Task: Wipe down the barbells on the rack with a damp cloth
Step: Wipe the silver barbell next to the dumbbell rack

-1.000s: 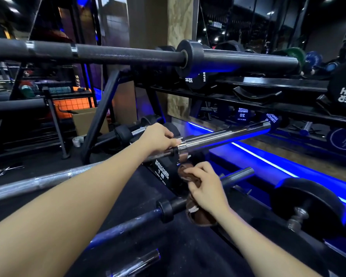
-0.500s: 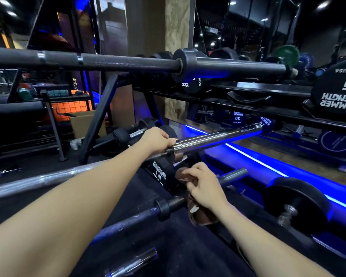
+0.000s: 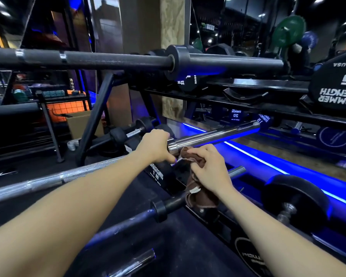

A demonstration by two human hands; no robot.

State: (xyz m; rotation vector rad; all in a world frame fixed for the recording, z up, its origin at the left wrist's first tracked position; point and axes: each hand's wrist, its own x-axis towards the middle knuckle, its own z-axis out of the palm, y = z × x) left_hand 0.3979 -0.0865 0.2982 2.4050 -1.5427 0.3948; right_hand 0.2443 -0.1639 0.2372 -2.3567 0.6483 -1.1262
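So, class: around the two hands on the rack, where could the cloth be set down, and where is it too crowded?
Free: the dark mat between the black bar and the left arm. Crowded: around the chrome bar, where the left hand, the right hand with the cloth, and dumbbells sit close together.

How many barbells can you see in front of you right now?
4: black bar on top; chrome bar gripped by the left hand; dark bar under the right hand holding the cloth; chrome end at bottom. Others may be hidden.
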